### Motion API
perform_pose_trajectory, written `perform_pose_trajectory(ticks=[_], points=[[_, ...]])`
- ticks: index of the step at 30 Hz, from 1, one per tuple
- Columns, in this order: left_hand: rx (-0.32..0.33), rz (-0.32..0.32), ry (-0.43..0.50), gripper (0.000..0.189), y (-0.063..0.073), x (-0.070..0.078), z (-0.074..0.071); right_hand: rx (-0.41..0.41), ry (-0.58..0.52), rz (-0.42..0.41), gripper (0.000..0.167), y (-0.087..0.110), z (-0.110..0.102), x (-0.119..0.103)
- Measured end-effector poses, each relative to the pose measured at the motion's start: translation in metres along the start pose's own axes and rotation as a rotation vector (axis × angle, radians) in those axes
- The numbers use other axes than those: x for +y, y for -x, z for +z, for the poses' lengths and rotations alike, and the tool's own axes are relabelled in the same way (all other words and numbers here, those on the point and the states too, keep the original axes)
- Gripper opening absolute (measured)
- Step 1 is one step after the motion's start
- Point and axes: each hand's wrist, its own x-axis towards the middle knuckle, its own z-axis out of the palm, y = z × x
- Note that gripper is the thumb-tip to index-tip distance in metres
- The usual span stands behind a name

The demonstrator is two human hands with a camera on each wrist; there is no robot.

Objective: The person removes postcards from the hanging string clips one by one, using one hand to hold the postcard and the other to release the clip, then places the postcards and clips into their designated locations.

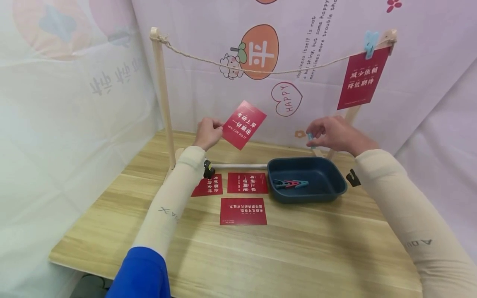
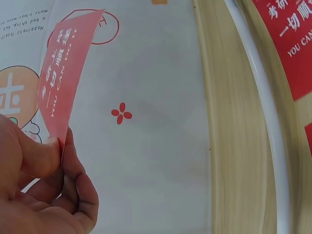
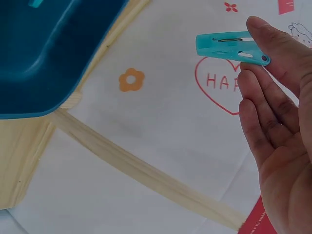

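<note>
Left fingers point(image 2: 84, 192) pinch a card point(image 1: 244, 125); right fingers point(image 3: 265, 105), a clip point(image 3: 212, 45). Any loosened grip could drop either near the surface's point(image 1: 320, 252) far edge.

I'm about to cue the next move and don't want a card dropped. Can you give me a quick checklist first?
1. Left grip pinching the raised red card by its edge: ok.
2. Right grip holding a light-blue clothespin: ok.
3. That clothespin's jaws spread wide enough for card and rope: cannot tell.
4. Raised card up against the rope: not ok; it is below it, tilted.
5. Hanging card secured: ok, another clothespin clips it near the rope's right end.
6. Spare clothespins available: ok, in the blue basin.
</note>
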Motion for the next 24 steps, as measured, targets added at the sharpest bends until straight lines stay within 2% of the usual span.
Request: perform_pose_trajectory(ticks=[17, 24], points=[[-0.108, -0.006, -0.074, 0.029, 0.005, -0.018, -0.02, -0.052, 0.019, 0.001, 0.038, 0.008, 0.024, 0.016], [-0.157, 0.018, -0.127, 0.029, 0.008, -0.022, -0.026, -0.059, 0.012, -0.013, 0.036, 0.011, 0.033, 0.022]])
